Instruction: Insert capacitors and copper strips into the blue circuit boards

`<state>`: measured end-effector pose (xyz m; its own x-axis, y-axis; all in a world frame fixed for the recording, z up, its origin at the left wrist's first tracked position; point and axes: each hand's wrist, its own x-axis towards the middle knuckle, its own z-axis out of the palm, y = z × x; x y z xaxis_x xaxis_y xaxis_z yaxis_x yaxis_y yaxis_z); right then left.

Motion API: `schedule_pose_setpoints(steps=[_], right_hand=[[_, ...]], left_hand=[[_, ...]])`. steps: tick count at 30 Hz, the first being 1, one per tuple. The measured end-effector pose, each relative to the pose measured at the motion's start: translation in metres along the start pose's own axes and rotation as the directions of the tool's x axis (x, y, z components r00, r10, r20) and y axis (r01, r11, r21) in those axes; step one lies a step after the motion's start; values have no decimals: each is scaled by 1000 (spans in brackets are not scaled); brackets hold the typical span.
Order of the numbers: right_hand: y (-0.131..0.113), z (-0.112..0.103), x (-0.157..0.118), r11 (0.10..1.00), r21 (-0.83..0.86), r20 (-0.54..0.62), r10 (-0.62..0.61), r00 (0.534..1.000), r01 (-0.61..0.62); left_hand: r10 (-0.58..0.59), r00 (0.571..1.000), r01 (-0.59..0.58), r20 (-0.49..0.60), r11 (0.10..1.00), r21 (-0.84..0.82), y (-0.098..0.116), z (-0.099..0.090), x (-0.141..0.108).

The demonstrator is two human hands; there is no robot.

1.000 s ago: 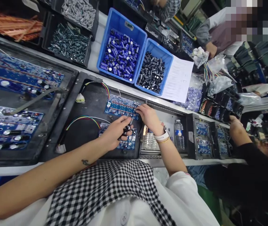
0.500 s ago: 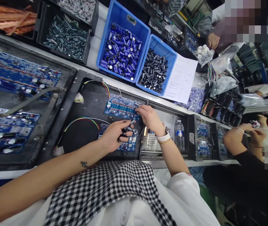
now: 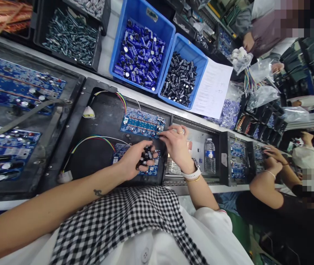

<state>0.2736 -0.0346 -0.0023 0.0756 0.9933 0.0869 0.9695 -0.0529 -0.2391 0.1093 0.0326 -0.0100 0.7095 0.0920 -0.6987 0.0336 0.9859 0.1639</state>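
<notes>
Several small black capacitors (image 3: 147, 154) lie cupped in my left hand (image 3: 132, 160), which hovers over the nearer blue circuit board (image 3: 120, 148). My right hand (image 3: 177, 141), wearing a white-strapped watch, has its fingertips at the right lower edge of the farther blue circuit board (image 3: 140, 123). Its thumb and index finger come together there; whatever may be between them is too small to make out. Both boards rest in a black tray (image 3: 93, 129), with coloured wires (image 3: 102, 139) running off to their left.
Behind the tray stand a blue bin of blue capacitors (image 3: 143, 55) and a smaller bin of black capacitors (image 3: 180, 79). Printed paper (image 3: 213, 90) lies beside them. A water bottle (image 3: 209, 156) stands at right. Larger boards (image 3: 10, 81) fill the left tray. A co-worker's arm (image 3: 268, 184) is at right.
My left fingers have curled more around the capacitors, and the one held out at the fingertips has gone. My right hand has shifted slightly down and right, toward the board's lower corner.
</notes>
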Motion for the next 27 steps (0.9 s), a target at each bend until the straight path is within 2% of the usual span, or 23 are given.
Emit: schedule_pose_setpoints(steps=[4, 11, 16, 19, 22, 25, 27], right_hand=[[12, 19, 6, 999, -38, 28, -21, 999, 22], [9, 19, 5, 992, -108, 31, -62, 998, 65], [10, 23, 2, 990, -119, 13, -74, 997, 75], [11, 24, 3, 977, -154, 35, -146, 989, 150], [8, 20, 2, 968, -150, 27, -200, 979, 202], [-4, 6, -5, 995, -40, -93, -98, 991, 95], [-14, -7, -12, 996, 67, -109, -50, 993, 58]], left_hand=[[-34, 998, 35, 60, 999, -10, 2, 1, -2], [111, 985, -112, 129, 994, 3, -2, 0, -6], [201, 979, -202, 35, 979, 35, -4, -1, -4], [205, 978, -203, -31, 978, 34, -4, 0, -4], [198, 979, -198, -40, 980, 8, -2, 1, -4], [204, 979, -204, -21, 979, -9, -2, 1, -4], [197, 980, -197, -27, 980, 1, -4, 2, -3]])
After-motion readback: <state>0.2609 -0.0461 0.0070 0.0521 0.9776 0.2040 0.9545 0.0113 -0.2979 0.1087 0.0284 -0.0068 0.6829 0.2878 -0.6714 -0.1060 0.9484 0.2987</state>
